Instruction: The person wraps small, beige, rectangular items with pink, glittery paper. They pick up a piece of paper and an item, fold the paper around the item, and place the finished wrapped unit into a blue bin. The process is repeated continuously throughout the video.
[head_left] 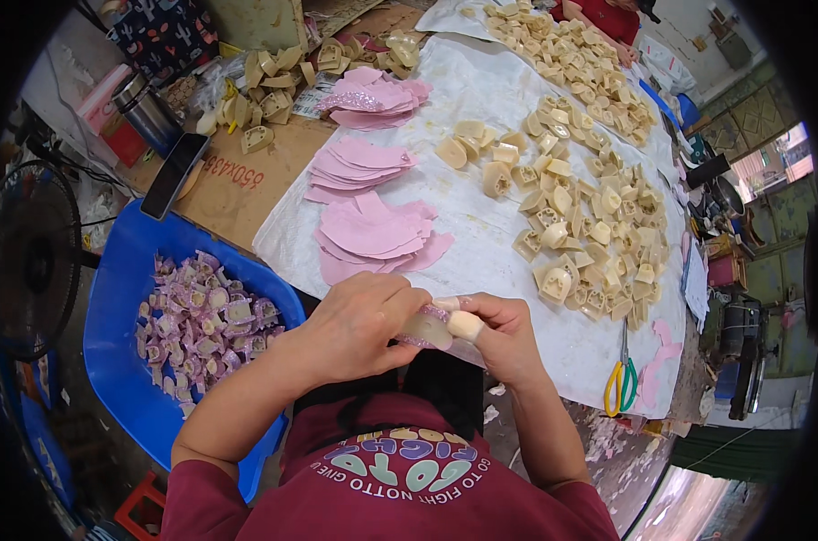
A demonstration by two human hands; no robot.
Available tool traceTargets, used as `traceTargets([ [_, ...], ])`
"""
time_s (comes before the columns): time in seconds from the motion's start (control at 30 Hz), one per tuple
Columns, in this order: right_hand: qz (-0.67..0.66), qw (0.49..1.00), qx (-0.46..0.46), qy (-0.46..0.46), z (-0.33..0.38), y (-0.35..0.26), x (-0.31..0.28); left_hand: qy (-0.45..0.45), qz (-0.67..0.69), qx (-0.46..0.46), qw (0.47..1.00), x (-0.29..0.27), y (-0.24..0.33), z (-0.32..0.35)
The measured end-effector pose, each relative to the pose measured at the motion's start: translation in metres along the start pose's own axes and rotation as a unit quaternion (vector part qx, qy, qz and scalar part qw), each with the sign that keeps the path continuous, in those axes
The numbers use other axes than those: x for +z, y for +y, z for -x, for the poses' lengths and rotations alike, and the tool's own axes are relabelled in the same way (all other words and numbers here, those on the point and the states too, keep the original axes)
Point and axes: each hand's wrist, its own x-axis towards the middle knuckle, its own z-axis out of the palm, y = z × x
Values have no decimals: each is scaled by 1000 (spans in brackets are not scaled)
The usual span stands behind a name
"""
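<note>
Just in front of my body, above the near edge of the sheet, both hands grip one small shoe heel (pixel 425 328) with sparkly pink covering round its side. My left hand (pixel 359 325) closes on it from the left, its fingers hiding part of the piece. From the other side, my right hand (pixel 501 335) pinches it; a pale cover (pixel 465 325) sits on that thumb. Beyond my left hand lies a fanned pile of cut pink pieces (pixel 373 233), with two more piles behind. Bare beige heels (pixel 598 212) are heaped to the right.
A blue tub (pixel 111 279) at left holds many sparkly covered heels (pixel 211 316). Scissors (pixel 621 383) lie by pink scraps at the right edge of the white sheet (pixel 481 86). A phone (pixel 174 176), steel flask (pixel 147 113) and fan (pixel 30 261) stand left. A person in red (pixel 612 20) sits at the far end.
</note>
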Motion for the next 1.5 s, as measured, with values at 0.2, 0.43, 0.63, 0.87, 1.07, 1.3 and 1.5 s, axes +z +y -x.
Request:
traceTargets([
  [0.2,53,996,-64,15,-4,-5,5,64,35,-98,993,17,-1,1],
  [0.43,136,982,-103,87,-6,5,12,115,21,-142,983,33,8,-3],
  [0.63,-51,995,-71,50,-6,9,1,157,93,-197,963,44,13,-8],
  [0.87,5,993,-47,106,-10,3,13,193,94,-238,947,49,12,-13],
  [1.07,154,977,-121,81,-7,2,20,188,78,-241,949,56,10,-10],
  [1.3,233,967,-106,4,-2,-6,6,129,340,-171,915,32,6,-6],
  [1.5,143,984,-96,54,2,-3,5,170,391,-184,886,29,2,-4],
])
